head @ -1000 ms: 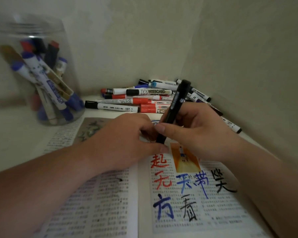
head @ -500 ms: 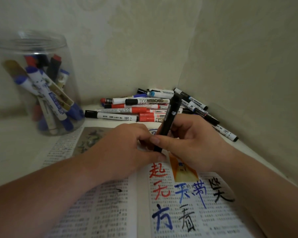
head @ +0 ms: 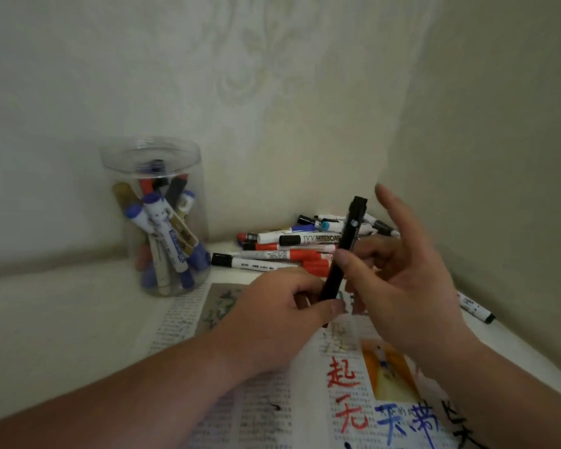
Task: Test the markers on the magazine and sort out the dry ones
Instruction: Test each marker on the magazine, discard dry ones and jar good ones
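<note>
My right grip (head: 399, 286) pinches the marker (head: 344, 251) mid-barrel, thumb against fingers, forefinger lifted. Its long axis stands near upright, top leaning right. My left grip (head: 279, 306) clasps its lower end, just above the magazine (head: 259, 403).

The marker (head: 343, 251) is showing black at centre; the magazine (head: 175, 325) is bearing red, blue and black strokes at lower right.
</note>
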`<state>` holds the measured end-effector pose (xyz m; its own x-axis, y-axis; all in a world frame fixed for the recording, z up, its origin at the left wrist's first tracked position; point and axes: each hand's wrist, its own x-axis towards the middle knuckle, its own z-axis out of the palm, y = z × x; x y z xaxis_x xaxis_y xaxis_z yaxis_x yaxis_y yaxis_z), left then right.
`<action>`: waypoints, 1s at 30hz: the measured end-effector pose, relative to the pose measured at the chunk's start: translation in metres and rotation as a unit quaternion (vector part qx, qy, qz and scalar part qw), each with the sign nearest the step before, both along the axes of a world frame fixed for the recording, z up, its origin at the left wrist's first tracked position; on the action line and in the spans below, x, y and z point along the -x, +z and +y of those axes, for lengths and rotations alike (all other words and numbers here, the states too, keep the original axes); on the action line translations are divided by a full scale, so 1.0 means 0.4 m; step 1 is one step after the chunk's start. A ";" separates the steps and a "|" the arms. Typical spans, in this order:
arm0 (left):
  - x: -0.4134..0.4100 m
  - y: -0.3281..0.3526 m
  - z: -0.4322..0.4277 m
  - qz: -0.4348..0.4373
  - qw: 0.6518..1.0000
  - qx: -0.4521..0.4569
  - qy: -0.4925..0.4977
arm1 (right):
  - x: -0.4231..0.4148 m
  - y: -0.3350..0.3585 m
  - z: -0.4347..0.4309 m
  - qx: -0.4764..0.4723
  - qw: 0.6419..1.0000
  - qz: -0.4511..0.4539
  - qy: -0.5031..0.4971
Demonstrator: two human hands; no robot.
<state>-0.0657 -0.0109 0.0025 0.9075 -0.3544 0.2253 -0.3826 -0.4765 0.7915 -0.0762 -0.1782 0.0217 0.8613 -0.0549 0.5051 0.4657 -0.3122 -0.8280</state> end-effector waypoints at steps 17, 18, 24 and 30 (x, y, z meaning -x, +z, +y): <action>-0.050 0.007 0.042 0.089 0.975 0.140 0.145 | -0.180 0.352 0.328 0.007 0.966 -0.247 0.072; -0.051 0.005 0.043 0.085 0.976 0.140 0.145 | -0.191 0.346 0.344 0.025 0.967 -0.241 0.074; -0.055 -0.003 0.040 0.075 0.975 0.149 0.145 | -0.242 0.286 0.367 0.256 0.959 -0.105 0.065; -0.067 -0.014 0.044 0.095 0.962 0.202 0.157 | -0.215 0.256 0.221 0.233 0.969 -0.076 -0.020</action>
